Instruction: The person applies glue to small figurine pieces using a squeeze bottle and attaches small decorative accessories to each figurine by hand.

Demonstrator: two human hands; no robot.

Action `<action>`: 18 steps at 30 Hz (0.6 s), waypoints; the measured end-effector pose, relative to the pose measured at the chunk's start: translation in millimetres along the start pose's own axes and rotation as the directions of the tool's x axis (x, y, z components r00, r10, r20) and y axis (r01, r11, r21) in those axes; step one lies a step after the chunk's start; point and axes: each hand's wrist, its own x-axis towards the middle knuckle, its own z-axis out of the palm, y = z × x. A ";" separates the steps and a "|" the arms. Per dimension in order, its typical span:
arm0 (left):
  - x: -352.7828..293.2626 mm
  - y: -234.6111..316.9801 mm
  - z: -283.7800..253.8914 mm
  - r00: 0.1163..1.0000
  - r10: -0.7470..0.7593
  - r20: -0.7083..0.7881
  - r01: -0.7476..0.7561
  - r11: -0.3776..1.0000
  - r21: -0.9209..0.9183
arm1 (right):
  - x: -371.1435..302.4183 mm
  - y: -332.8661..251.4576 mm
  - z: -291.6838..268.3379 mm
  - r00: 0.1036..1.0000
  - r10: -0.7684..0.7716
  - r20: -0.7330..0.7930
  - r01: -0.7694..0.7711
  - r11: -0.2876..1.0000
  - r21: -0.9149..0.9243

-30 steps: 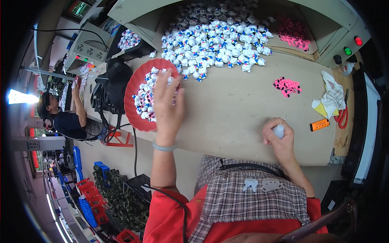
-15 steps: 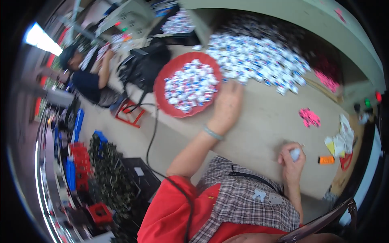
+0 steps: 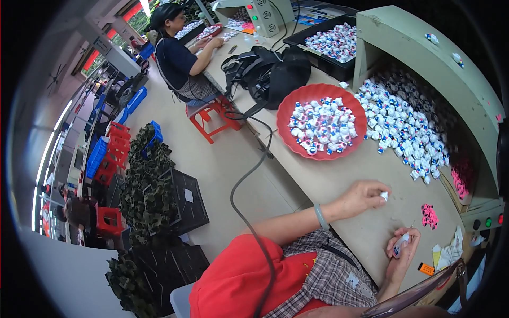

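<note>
While pinched by right hand (image 3: 404,249), tube (image 3: 401,245) slants upward.

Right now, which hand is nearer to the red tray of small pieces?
Left. The left hand rests on the table just below the red tray, pinching a small white piece. The right hand sits farther back, close to the body, holding another.

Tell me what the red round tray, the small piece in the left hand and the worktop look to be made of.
Red round tray: likely moulded plastic, smooth with a slight sheen. Small piece in the left hand: probably glossy white plastic, too small to be sure. Worktop: matte beige, perhaps laminate or painted board.
</note>
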 end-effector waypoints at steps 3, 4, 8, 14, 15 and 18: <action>-5.4 -1.1 15.4 0.967 -0.123 0.223 0.218 0.849 -0.480 | -1.6 -2.9 -3.3 0.999 0.017 -0.044 -0.018 0.999 -0.039; -6.0 -0.3 16.3 0.963 -0.126 0.237 0.230 0.844 -0.485 | -1.8 -1.2 -8.1 0.998 0.000 -0.060 -0.006 0.996 -0.094; -10.6 13.6 16.3 0.940 -0.138 0.313 0.306 0.748 -0.589 | -2.2 -5.7 -6.2 0.989 -0.110 -0.103 0.083 0.968 -0.236; -16.2 20.3 15.3 0.946 -0.201 0.253 0.317 0.735 -0.599 | 11.3 -19.5 3.9 0.965 -0.100 -0.241 0.093 0.995 -0.041; -15.0 20.9 19.0 0.931 -0.208 0.300 0.354 0.714 -0.604 | 11.5 -22.2 3.8 0.952 -0.101 -0.288 0.086 0.994 -0.062; -11.4 20.5 28.7 0.932 -0.198 0.304 0.345 0.738 -0.579 | 7.0 -27.7 0.8 0.931 -0.181 -0.317 0.145 0.980 -0.136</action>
